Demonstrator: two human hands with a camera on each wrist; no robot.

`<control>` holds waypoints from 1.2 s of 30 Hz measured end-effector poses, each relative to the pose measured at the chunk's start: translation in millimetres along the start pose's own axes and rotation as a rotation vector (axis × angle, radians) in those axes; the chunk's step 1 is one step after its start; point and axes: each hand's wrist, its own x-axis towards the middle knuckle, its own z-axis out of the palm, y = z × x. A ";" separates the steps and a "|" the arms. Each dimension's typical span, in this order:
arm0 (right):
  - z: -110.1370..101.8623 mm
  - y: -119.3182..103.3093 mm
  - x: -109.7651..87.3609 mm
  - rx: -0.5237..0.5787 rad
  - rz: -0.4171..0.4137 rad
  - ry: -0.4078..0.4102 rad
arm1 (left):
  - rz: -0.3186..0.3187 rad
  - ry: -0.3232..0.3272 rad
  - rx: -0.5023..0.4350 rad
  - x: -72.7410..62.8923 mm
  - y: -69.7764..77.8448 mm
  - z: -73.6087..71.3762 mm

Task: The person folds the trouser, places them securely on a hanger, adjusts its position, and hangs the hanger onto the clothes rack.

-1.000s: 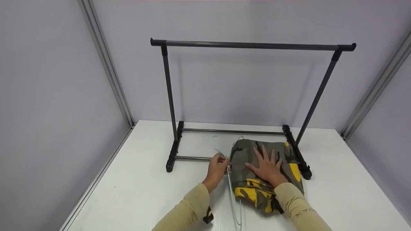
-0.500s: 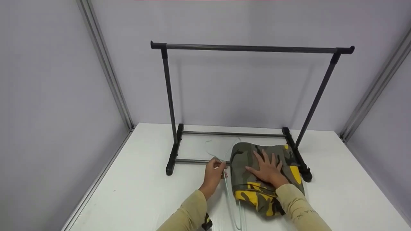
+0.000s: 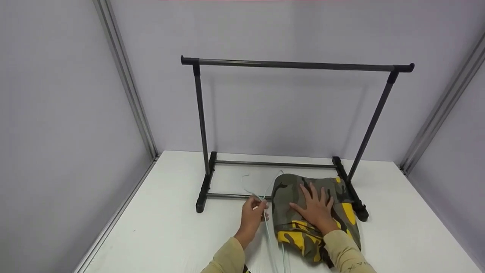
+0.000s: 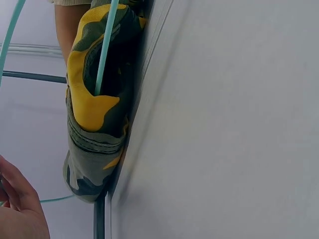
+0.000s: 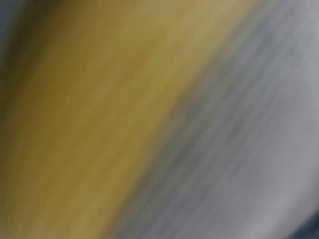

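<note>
My left hand point(image 3: 251, 218) pinches a thin pale green hanger point(image 3: 266, 228) near its hook, just left of a folded camouflage garment point(image 3: 284, 201). One side of the hanger slants toward me, while another stretch emerges from beneath the garment's near edge. In the left wrist view, the green hanger point(image 4: 105, 47) runs into a dark opening in the yellow and green cloth point(image 4: 84, 112). Pressing flat on top of the garment, my right hand point(image 3: 315, 209) has its fingers spread. The right wrist view is filled by blurred yellow fabric point(image 5: 99, 109) and a grey area.
A dark metal clothes rack point(image 3: 295, 65) stands behind the hands, its base bars point(image 3: 231, 196) low on the white table point(image 3: 163, 227). The garment overlaps the rack's right foot point(image 3: 360, 211). Pale walls point(image 3: 57, 125) enclose the table at the back and sides.
My left hand has shifted slightly left with the hanger, away from the garment's edge. My right hand stays pressed on the cloth. The whole head view has slid downward.
</note>
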 end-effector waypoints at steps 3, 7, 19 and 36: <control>2.0 -3.5 -4.2 0.009 0.001 0.034 | 0.004 0.007 0.010 -2.9 -0.4 -1.0; 5.1 -7.4 -11.4 -0.034 -0.023 0.108 | 0.021 -0.006 0.017 -2.7 6.6 -1.4; -17.9 -15.5 -59.1 0.016 -0.057 -0.211 | 0.009 -0.081 0.011 2.8 25.5 5.3; -95.6 -105.6 -64.4 0.975 -0.015 -0.466 | 0.028 -0.174 0.035 19.3 76.0 40.3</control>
